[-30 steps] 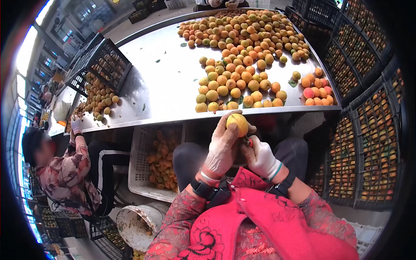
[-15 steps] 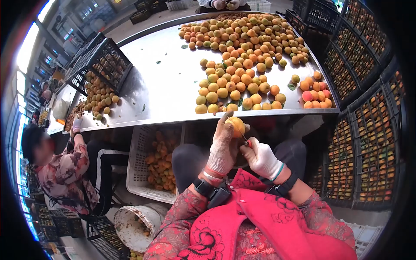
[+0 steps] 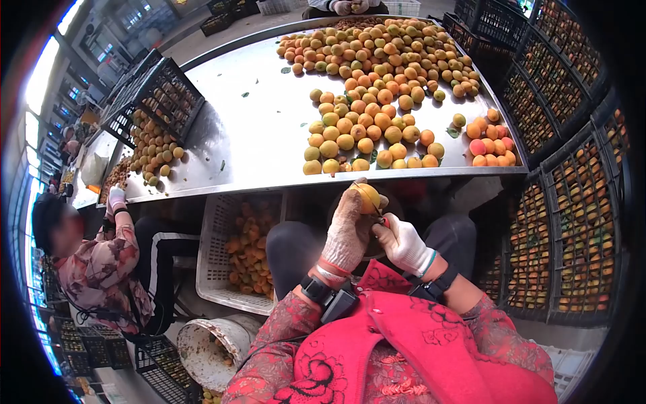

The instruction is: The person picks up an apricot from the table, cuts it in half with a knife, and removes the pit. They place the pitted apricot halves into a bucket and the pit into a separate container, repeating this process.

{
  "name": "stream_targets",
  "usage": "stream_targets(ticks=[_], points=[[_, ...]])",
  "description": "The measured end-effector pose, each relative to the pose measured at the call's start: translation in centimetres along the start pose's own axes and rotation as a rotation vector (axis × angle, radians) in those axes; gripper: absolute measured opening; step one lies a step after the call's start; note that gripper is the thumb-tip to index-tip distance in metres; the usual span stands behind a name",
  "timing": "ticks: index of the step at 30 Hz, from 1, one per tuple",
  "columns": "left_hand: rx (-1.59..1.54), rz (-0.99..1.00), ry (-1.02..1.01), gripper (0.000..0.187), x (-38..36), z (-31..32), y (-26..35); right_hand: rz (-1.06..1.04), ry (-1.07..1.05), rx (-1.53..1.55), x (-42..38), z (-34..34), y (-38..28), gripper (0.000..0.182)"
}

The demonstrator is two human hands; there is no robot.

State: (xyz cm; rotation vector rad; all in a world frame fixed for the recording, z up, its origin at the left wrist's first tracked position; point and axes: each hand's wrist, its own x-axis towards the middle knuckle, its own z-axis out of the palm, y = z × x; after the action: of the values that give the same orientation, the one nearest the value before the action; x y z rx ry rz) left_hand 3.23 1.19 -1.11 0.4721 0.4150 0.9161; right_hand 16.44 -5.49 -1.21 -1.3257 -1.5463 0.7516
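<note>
My left hand [image 3: 347,232], in a stained white glove, is closed around a yellow-orange apricot [image 3: 365,198] just below the near edge of the metal table [image 3: 249,141]. My right hand [image 3: 405,244], in a cleaner white glove, grips a small knife [image 3: 385,221] with a reddish handle; its thin blade reaches the side of the fruit. Both hands are close together above my lap. Beyond the table edge lie many loose apricots [image 3: 344,128], with a redder group [image 3: 491,147] at the right corner.
A white crate [image 3: 214,249] of apricot pieces and a dirty white bucket [image 3: 202,350] stand at left. Black crates [image 3: 565,236] of fruit are stacked at right. A co-worker [image 3: 101,269] sits at left near a tipped black crate [image 3: 165,101]; another person's hands [image 3: 350,7] show at the far side.
The apricot and both my hands have shifted very slightly, and the blade's angle at the fruit looks different. The left co-worker's gloved hand has moved slightly.
</note>
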Motion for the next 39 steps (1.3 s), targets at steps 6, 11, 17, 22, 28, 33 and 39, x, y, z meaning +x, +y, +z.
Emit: stream_targets(ticks=[6, 11, 17, 22, 28, 33, 39], points=[[-0.163, -0.173, 0.081, 0.063, 0.4, 1.8, -0.1, -0.143, 0.085, -0.228, -0.6, 1.1, 4.0, 0.041], [-0.135, -0.147, 0.116, 0.06, 0.4, 0.6, -0.6, -0.02, 0.018, -0.008, -1.0, 0.5, 2.3, 0.029], [-0.053, -0.05, 0.038, 0.051, 0.8, -1.3, -0.8, 0.052, -0.017, 0.067, -0.5, 0.7, 1.7, 0.032], [-0.128, -0.163, 0.144, 0.063, 0.2, 0.1, -1.4, -0.03, 0.001, -0.117, -1.5, 1.7, 5.3, 0.031], [-0.132, -0.151, -0.02, 0.055, 0.1, -1.6, -0.7, 0.001, -0.053, -0.126, -1.0, 0.8, 3.5, 0.021], [-0.216, -0.037, -0.04, 0.031, -0.2, -1.0, 0.0, 0.001, -0.041, -0.052, 0.4, 0.2, 3.1, 0.037], [0.15, 0.019, 0.01, 0.04, 0.1, -3.6, -0.8, -0.033, -0.115, -0.281, 1.4, 0.5, 1.7, 0.02]])
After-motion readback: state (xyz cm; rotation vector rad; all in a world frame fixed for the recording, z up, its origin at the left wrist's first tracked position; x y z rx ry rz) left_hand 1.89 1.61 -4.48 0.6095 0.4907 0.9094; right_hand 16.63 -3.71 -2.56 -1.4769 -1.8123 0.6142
